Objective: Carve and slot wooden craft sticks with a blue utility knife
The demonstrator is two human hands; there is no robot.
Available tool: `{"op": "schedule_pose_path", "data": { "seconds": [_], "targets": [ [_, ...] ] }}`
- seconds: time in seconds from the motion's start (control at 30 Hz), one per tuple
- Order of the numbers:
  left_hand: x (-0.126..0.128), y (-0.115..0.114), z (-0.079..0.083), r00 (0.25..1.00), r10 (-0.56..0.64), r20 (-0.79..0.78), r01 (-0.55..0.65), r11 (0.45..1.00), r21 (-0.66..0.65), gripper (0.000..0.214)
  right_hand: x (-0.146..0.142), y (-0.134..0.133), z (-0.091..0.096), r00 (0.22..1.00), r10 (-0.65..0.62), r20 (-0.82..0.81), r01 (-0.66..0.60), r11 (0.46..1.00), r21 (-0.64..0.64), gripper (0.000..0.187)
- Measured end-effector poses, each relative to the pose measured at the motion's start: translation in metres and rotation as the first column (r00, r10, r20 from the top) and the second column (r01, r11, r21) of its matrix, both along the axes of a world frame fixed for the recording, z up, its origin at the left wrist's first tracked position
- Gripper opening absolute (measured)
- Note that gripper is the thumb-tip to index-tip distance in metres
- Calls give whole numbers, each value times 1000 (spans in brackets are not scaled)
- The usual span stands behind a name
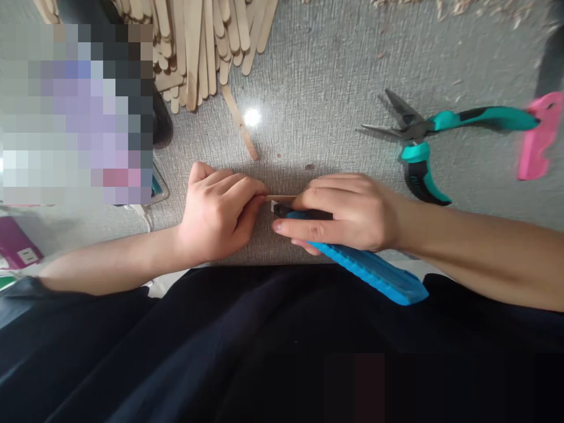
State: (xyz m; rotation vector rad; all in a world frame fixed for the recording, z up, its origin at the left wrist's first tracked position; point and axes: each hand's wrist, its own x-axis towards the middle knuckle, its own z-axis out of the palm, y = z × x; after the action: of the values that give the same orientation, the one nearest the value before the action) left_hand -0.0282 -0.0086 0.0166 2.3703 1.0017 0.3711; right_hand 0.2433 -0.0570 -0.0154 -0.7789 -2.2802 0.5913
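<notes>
Dark clothing (282, 352) fills the near side of the view, up against the near edge of the grey worktop (330, 70). Just beyond it I see both hands meeting over one wooden craft stick (282, 198).

Stick: pale, flat and narrow. Its long axis runs left to right, parallel to the near edge. Only a short stretch shows between the hands.

Fingers of the left hand (220, 214): curled closed, pressing down the stick's left end.

Fingers of the right hand (348, 211): wrapped around a blue utility knife (370, 267). The handle trails toward the near right. The tip lies against the stick's near side, just right of the left fingertips. I cannot tell how far the blade is out.

Far edge: pile of craft sticks (198, 47). Teal-handled pliers (423, 135) lie well apart to the right.
</notes>
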Motion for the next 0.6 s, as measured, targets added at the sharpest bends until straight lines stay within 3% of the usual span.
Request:
{"op": "schedule_pose_path", "data": {
  "seconds": [0.17, 0.37, 0.43, 0.6],
  "targets": [
    [0, 0, 1, 1000, 6, -17, -6, 1000, -10, 22, -2, 4, 8, 1000, -27, 5, 28, 993, -118, 28],
    [0, 0, -1, 1000, 4, 6, -4, 1000, 3, 21, 1, 11, 19, 998, 46, 44, -41, 994, -103, 18],
    [0, -1, -1, 1000, 3, 21, -3, 1000, 13, 21, 0, 10, 18, 999, 37, 36, -32, 991, -133, 18],
    [-1, -1, -1, 1000, 6, -17, -6, 1000, -3, 22, -1, 6, 9, 1000, 27, -8, -27, 997, -69, 20]
  ]
}}
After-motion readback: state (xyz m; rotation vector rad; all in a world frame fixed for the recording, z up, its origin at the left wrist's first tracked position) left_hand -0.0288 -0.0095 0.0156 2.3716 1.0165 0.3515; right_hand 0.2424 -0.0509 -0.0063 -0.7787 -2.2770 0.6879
